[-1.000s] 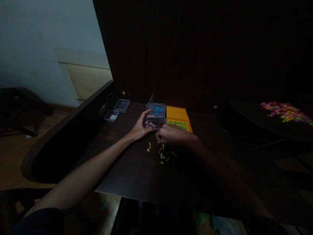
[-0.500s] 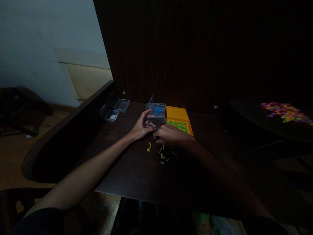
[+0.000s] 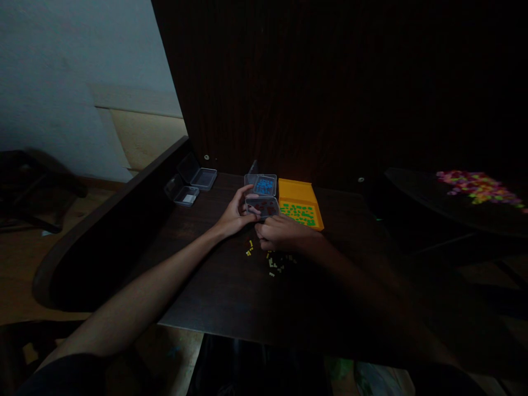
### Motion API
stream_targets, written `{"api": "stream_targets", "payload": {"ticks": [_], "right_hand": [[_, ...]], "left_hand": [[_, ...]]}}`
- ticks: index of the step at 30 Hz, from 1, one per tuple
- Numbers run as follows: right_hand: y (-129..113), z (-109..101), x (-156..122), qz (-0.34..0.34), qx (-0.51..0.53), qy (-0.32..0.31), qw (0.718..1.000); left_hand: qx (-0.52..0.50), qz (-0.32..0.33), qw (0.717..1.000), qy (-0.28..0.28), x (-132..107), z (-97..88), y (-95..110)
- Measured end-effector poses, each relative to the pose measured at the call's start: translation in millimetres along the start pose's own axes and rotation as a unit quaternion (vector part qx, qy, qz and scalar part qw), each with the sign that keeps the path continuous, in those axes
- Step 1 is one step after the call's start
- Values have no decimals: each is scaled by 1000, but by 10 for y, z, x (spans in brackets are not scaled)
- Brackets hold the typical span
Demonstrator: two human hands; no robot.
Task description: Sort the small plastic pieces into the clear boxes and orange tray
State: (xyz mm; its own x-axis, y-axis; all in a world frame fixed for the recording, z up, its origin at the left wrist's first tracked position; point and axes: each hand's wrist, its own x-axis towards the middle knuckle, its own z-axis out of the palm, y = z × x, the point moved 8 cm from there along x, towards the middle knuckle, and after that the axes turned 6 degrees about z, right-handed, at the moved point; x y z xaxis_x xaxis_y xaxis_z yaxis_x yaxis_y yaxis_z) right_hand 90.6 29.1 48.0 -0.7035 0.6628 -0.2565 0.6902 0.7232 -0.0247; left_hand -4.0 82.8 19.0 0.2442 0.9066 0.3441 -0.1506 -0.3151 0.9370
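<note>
My left hand (image 3: 238,212) grips the left side of a small clear plastic box (image 3: 270,215), thumb along its near edge. Dark red pieces (image 3: 266,207) lie inside that box. Just in front of it is my right hand (image 3: 280,233), its fingers curled together over the table; anything between the fingertips is hidden. Small yellow bricks (image 3: 249,250) lie loose nearer me, and several pale bricks (image 3: 275,265) are scattered below the right hand, partly covered by it.
Behind the held box stands an open clear box (image 3: 251,180) of blue pieces. To its right is an open yellow case (image 3: 297,191) with green pieces. Two open clear boxes (image 3: 204,179) sit at the left, beside the raised side panel (image 3: 111,225). Colourful flowers (image 3: 478,187) are at far right.
My right hand has drawn slightly back from the box toward me, covering more of the pale bricks. My left hand stays on the box. The whole view has shifted a little.
</note>
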Motion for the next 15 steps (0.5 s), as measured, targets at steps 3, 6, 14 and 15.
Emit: {"api": "stream_targets", "payload": {"ticks": [3,6,14,15], "right_hand": [[92,-107,-36,3,39,-2,999],[241,-316,-112,6,82,14,997],[398,-525,-158,36,95,89,991],[373,-500,-137,33,89,85,992]], "left_hand": [[5,4,1000,3,4,-12,13],[7,3,1000,1,1,4,28],[-29,6,998,-58,-110,304,172],[-35,6,997,-65,-131,347,197]]}}
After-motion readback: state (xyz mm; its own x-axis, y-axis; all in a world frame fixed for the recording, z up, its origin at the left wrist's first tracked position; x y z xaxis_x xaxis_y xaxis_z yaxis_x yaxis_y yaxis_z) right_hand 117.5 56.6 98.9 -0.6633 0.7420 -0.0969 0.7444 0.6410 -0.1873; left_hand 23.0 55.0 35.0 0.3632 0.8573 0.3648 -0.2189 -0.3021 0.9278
